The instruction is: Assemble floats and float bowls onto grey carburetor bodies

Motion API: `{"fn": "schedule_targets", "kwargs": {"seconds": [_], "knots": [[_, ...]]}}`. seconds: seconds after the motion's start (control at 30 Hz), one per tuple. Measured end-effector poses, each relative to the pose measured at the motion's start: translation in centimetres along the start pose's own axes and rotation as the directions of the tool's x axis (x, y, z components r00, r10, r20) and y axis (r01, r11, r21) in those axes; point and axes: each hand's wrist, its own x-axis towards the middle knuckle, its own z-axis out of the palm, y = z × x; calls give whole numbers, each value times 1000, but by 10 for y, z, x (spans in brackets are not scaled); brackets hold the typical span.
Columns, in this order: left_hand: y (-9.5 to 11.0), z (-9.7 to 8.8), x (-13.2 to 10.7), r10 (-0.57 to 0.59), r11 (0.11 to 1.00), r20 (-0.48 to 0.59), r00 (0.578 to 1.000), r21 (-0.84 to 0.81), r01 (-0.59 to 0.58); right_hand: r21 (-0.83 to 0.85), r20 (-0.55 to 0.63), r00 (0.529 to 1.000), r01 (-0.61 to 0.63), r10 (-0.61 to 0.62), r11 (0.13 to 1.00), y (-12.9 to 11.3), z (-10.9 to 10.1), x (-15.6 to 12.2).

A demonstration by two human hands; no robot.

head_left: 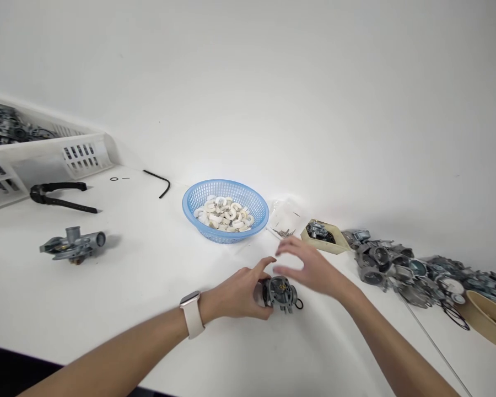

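Observation:
My left hand (246, 292), with a watch on its wrist, grips a grey metal carburetor (281, 292) by its left side on the white table. The carburetor's open face points up, and a bit of brass colour shows inside. A black rubber ring (300, 304) lies against its right side. Just above and to the right, my right hand (310, 267) hovers with thumb and fingers apart, and nothing shows between them. Beyond its fingertips are a clear plastic bag (287, 212) and a small heap of thin metal pins (285, 233).
A blue basket (193, 220) of white ring-shaped parts stands behind my hands. To the right are a cream tray (334, 249), piled carburetor bodies (397, 264) and a tan bowl (481, 325). Leftward are another carburetor (74, 245), a black watch (62, 196), a bent black tube (159, 179) and a white crate (45, 162).

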Motion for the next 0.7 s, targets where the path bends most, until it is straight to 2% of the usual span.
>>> {"fn": "schedule_targets", "kwargs": {"seconds": [0.03, 0.13, 0.27, 0.37, 0.43, 0.53, 0.6, 0.7], "knots": [[-1, 1, 0, -4, 1000, -2, 1000, 1, 4, -90, -42, 999, 17, -21, 996, -6, -7, 21], [-1, 1, 0, 5, 1000, -1, 1000, -1, -5, -144, -21, 999, 34, -38, 989, -26, -12, 94], [2, -1, 0, 21, 1000, 5, 1000, 5, -21, -229, 66, 993, -77, 94, 970, -49, 14, 181], [5, -2, -2, 26, 1000, 19, 999, 13, -27, -255, 87, 976, -172, 200, 951, -57, 33, 212], [6, -2, -2, 28, 999, 19, 999, 20, -29, -240, 79, 971, -203, 227, 950, -57, 35, 216], [5, 0, -1, 34, 999, -3, 999, 32, -33, -185, 30, 980, -187, 195, 965, -50, 19, 197], [4, 2, -1, 46, 998, -19, 999, 33, -45, -144, -17, 990, -142, 141, 979, -43, 0, 169], [2, 3, 0, 63, 998, -36, 997, 28, -62, -101, -28, 996, -93, 90, 991, -33, -23, 105]]}}
